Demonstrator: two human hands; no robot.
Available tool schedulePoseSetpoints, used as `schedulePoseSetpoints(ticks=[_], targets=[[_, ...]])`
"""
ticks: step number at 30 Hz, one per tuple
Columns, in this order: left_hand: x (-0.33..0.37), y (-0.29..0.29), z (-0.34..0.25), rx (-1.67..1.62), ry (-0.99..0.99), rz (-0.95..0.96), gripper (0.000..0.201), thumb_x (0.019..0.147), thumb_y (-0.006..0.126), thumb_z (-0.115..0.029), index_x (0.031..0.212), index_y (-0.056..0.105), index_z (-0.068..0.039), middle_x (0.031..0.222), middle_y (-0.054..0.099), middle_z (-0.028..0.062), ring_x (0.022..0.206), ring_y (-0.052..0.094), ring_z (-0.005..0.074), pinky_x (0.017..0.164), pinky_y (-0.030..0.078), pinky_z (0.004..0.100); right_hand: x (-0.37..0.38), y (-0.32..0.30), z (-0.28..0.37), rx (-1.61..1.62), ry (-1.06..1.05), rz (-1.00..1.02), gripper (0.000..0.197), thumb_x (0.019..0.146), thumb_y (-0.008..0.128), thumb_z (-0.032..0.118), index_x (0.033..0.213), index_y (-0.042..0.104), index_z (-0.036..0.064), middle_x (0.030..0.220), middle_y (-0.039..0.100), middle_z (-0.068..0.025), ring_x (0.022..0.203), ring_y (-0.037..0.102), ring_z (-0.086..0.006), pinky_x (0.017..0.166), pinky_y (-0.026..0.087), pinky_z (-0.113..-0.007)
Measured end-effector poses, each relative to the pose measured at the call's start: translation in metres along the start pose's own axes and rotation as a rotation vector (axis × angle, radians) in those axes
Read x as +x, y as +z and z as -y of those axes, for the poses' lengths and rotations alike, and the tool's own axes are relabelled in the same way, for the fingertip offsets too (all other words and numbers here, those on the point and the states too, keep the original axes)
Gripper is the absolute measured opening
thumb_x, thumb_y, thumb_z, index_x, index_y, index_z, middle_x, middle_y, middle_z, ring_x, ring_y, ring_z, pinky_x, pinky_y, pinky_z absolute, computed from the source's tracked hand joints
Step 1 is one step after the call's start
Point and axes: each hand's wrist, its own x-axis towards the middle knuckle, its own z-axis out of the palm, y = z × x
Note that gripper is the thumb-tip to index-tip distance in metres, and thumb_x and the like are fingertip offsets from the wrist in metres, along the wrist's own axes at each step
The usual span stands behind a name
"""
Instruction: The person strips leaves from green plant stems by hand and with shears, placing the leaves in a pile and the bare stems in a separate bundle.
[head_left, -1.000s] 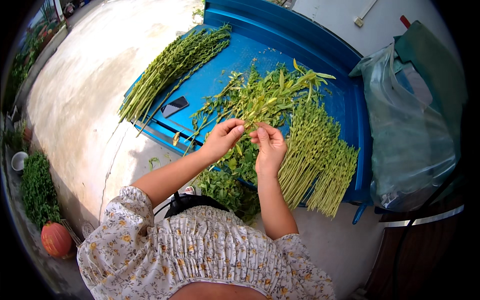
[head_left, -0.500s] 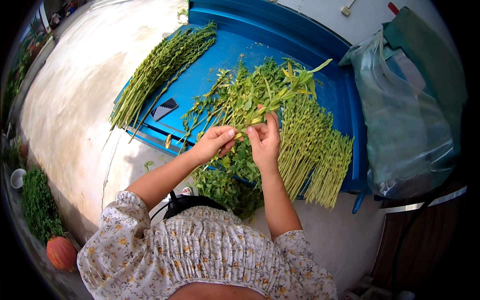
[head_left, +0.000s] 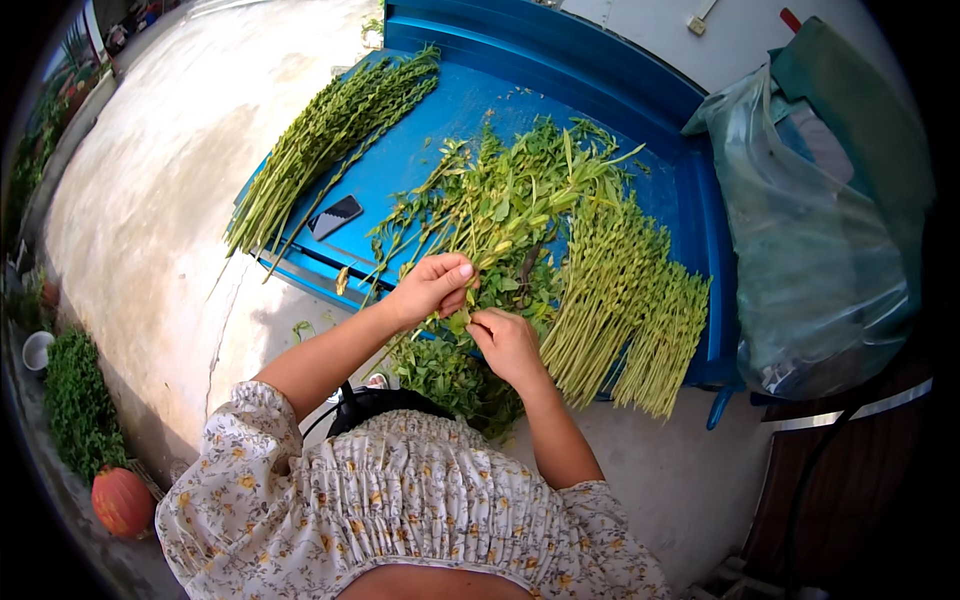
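A green stalk with pods, which looks like sesame (head_left: 528, 224), slants up to the right from my left hand (head_left: 435, 288), whose fingers are closed round its stem. Just below, my right hand (head_left: 507, 342) is closed in a pinch at small green leaves by the stem's lower part; its fingertips are partly hidden. Beyond the hands, a loose heap of leafy stalks (head_left: 490, 185) lies on the blue cart bed (head_left: 465, 95). To the right is a row of mostly leafless podded stalks (head_left: 610, 300). Picked-looking leaves (head_left: 455, 375) are heaped below the hands.
Another bundle of stalks (head_left: 335, 135) lies at the bed's left, its ends past the edge. Next to it rests a dark phone (head_left: 336, 216). A translucent plastic sheet (head_left: 820, 250) hangs at the right. A red-orange pumpkin-shaped thing (head_left: 123, 502) sits at lower left.
My right hand has moved down and toward me along the stalk, from its podded part to below my left hand. My left hand has stayed nearly in place, still gripping the stem.
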Motion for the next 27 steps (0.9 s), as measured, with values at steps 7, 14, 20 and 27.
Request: schedulePoseSetpoints(ticks=[7,14,20,27], targets=[[-0.003,0.003,0.004,0.126,0.052,-0.011,0.022,0.091,0.045,-0.023,0.080,0.048,-0.004,0.052,0.040,-0.0009,0.045,0.038,0.0073,0.043,0.032,0.0209,0.021,-0.023,0.033,0.168,-0.074,-0.537,0.019,0.077,0.064,0.016,0.086,0.057,0.0001,0.079,0.059,-0.0090,0.057,0.056,-0.0151,0.050,0.045,-0.028],[-0.005,0.003,0.015,0.348,0.187,-0.055,0.016,0.088,0.051,-0.018,0.088,0.052,-0.002,0.058,0.046,-0.0019,0.050,0.043,0.0054,0.045,0.035,0.0207,0.033,-0.012,0.021,0.423,0.269,-0.454,0.023,0.080,0.064,0.019,0.072,0.054,-0.0002,0.058,0.054,-0.0028,0.048,0.050,-0.0081,0.044,0.038,-0.022],[-0.005,-0.002,0.018,0.466,0.203,-0.108,0.019,0.088,0.051,-0.020,0.092,0.047,-0.002,0.067,0.049,-0.0002,0.058,0.047,0.0073,0.052,0.040,0.0216,0.030,-0.002,0.021,0.773,0.269,-0.383,0.017,0.084,0.059,0.015,0.075,0.055,0.0009,0.060,0.054,0.0006,0.047,0.043,-0.0034,0.042,0.034,-0.018],[0.001,0.012,0.007,0.222,0.189,-0.103,0.024,0.089,0.050,-0.020,0.106,0.046,-0.003,0.073,0.051,0.0011,0.059,0.050,0.0085,0.051,0.041,0.0218,0.027,0.002,0.015,0.578,0.106,-0.346,0.016,0.082,0.060,0.013,0.082,0.054,-0.0013,0.059,0.053,0.0005,0.051,0.048,-0.0049,0.046,0.037,-0.019]])
